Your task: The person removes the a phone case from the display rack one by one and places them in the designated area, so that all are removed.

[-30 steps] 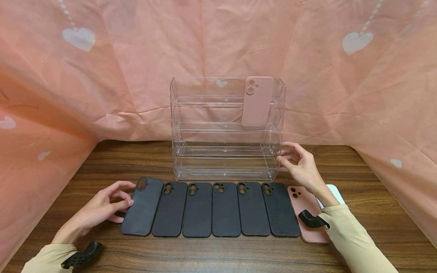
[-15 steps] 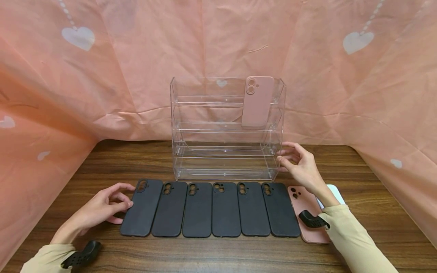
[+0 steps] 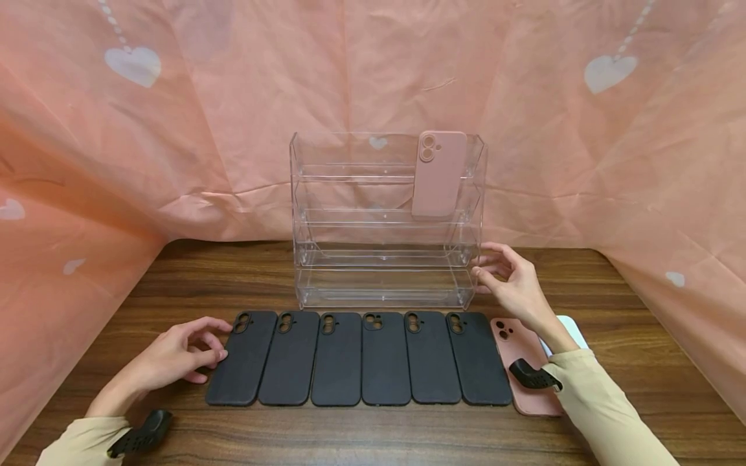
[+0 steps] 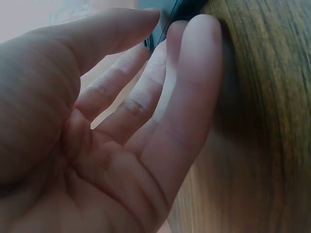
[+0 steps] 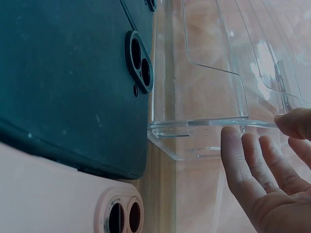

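In the head view my left hand (image 3: 175, 355) is beside the leftmost black phone case (image 3: 241, 359), fingers loosely bent, fingertips near its left edge. Whether they still touch it I cannot tell. In the left wrist view that dark case (image 4: 182, 8) shows only past the fingertips. My right hand (image 3: 513, 278) rests at the right side of a clear acrylic tiered rack (image 3: 384, 299). The right wrist view shows extended fingertips (image 5: 231, 133) against its side panel, the thumb by its edge. A pink phone case (image 3: 440, 175) stands upright in the rack's upper right.
Several more black phone cases (image 3: 338, 359) lie in a row before the rack. Right of them lie a pink case (image 3: 521, 353) and a white one (image 3: 574, 330), partly under my right forearm. Pink curtain (image 3: 245, 116) encloses the wooden table (image 3: 373, 440).
The leftmost black case's raised top end has come down, and it now lies level with the row. My left hand has lowered slightly with it. The right hand stays at the rack.
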The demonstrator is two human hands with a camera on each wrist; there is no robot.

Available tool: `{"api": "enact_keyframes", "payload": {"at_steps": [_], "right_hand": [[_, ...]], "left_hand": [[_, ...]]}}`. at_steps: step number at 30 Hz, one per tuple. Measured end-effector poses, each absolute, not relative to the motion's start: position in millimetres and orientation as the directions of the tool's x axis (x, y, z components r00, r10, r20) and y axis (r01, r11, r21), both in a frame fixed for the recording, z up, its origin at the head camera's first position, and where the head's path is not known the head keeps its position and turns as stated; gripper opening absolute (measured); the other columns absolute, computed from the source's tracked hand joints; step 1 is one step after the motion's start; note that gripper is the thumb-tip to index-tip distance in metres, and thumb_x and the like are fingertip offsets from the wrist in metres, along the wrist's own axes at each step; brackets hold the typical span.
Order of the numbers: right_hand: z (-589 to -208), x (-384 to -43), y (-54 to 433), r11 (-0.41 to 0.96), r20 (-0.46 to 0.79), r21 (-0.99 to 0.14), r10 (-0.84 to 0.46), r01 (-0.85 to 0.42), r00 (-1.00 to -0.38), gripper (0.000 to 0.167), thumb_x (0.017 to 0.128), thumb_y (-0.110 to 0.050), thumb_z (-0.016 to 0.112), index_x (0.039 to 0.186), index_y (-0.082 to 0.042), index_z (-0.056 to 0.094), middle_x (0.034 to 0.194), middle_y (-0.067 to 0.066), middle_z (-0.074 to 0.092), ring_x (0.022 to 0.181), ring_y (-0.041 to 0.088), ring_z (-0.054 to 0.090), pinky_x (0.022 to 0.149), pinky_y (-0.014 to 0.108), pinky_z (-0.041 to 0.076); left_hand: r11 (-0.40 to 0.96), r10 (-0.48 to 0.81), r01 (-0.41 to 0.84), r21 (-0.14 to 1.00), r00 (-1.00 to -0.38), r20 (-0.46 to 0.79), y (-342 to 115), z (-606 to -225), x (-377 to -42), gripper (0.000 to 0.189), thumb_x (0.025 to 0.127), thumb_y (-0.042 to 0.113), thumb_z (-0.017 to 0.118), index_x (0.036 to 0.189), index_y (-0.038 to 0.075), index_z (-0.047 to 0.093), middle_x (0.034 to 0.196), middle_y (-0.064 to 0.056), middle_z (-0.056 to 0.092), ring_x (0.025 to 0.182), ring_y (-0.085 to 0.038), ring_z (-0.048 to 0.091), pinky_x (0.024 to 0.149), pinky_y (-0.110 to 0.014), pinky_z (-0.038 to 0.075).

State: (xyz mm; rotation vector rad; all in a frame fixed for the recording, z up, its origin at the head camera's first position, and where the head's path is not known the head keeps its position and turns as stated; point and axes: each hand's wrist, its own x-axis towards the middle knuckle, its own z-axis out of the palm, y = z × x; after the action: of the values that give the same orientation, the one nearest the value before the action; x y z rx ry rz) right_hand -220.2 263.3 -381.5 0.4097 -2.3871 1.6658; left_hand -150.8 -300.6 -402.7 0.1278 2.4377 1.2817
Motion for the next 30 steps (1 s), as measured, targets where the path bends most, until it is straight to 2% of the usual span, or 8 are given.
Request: {"api": "enact_keyframes", "payload": {"at_steps": [6, 11, 14, 17, 24, 30], "right_hand": [[-382.3, -220.7, 263.2, 0.316, 0.322, -0.886, -0.110, -0.340, -0.940, 0.047, 0.097, 0.006, 0.063, 0.141, 0.003, 0.049, 0.112, 0.013, 0.065, 0.094, 0.006, 0.072, 0.072, 0.034, 0.066], [-382.0, -220.9, 262.9, 0.316, 0.326, -0.884, -0.110, -0.344, -0.939, 0.047, 0.096, 0.007, 0.062, 0.141, 0.003, 0.048, 0.112, 0.016, 0.064, 0.093, 0.005, 0.071, 0.071, 0.034, 0.066], [-381.8, -220.8, 262.8, 0.316, 0.327, -0.884, -0.111, -0.345, -0.939, 0.048, 0.096, 0.007, 0.062, 0.142, 0.004, 0.048, 0.112, 0.017, 0.064, 0.093, 0.005, 0.071, 0.071, 0.034, 0.066], [-381.1, -220.2, 262.8, 0.309, 0.321, -0.889, -0.109, -0.339, -0.941, 0.048, 0.096, 0.007, 0.063, 0.142, 0.004, 0.048, 0.112, 0.014, 0.065, 0.093, 0.005, 0.072, 0.071, 0.033, 0.066], [-380.9, -219.9, 262.1, 0.308, 0.311, -0.893, -0.107, -0.329, -0.944, 0.047, 0.097, 0.005, 0.063, 0.141, 0.002, 0.049, 0.111, 0.009, 0.066, 0.094, 0.004, 0.071, 0.072, 0.032, 0.066], [-380.3, -219.2, 261.5, 0.315, 0.305, -0.893, -0.103, -0.322, -0.947, 0.046, 0.097, 0.005, 0.063, 0.141, 0.002, 0.049, 0.111, 0.012, 0.065, 0.094, 0.005, 0.071, 0.072, 0.031, 0.066]], "left_hand": [[0.595, 0.247, -0.041, 0.802, -0.941, -0.232, -298.3, -397.9, -153.4, 0.045, 0.097, 0.014, 0.068, 0.139, 0.004, 0.055, 0.101, -0.011, 0.069, 0.088, -0.013, 0.070, 0.063, -0.034, 0.064], [0.581, 0.233, 0.081, 0.810, -0.970, -0.070, -290.2, -384.3, -160.9, 0.039, 0.098, 0.016, 0.069, 0.133, 0.004, 0.059, 0.103, -0.014, 0.070, 0.088, -0.009, 0.074, 0.064, -0.031, 0.065], [0.549, 0.232, 0.157, 0.821, -0.972, 0.030, -282.2, -376.2, -165.4, 0.036, 0.099, 0.017, 0.069, 0.132, 0.004, 0.060, 0.108, -0.019, 0.069, 0.089, -0.010, 0.075, 0.067, -0.032, 0.065], [0.502, 0.221, 0.204, 0.841, -0.970, 0.104, -271.9, -371.3, -170.1, 0.035, 0.099, 0.021, 0.069, 0.131, 0.007, 0.061, 0.112, -0.019, 0.068, 0.093, -0.013, 0.075, 0.072, -0.036, 0.066], [0.423, 0.152, 0.253, 0.870, -0.966, 0.207, -247.4, -364.5, -180.8, 0.034, 0.099, 0.023, 0.070, 0.128, 0.009, 0.063, 0.112, 0.005, 0.070, 0.096, -0.004, 0.073, 0.078, -0.031, 0.065], [0.326, 0.114, 0.306, 0.895, -0.952, 0.284, -228.0, -354.1, -186.4, 0.031, 0.098, 0.019, 0.070, 0.127, 0.008, 0.065, 0.111, 0.005, 0.070, 0.098, -0.006, 0.073, 0.081, -0.031, 0.065]]}}
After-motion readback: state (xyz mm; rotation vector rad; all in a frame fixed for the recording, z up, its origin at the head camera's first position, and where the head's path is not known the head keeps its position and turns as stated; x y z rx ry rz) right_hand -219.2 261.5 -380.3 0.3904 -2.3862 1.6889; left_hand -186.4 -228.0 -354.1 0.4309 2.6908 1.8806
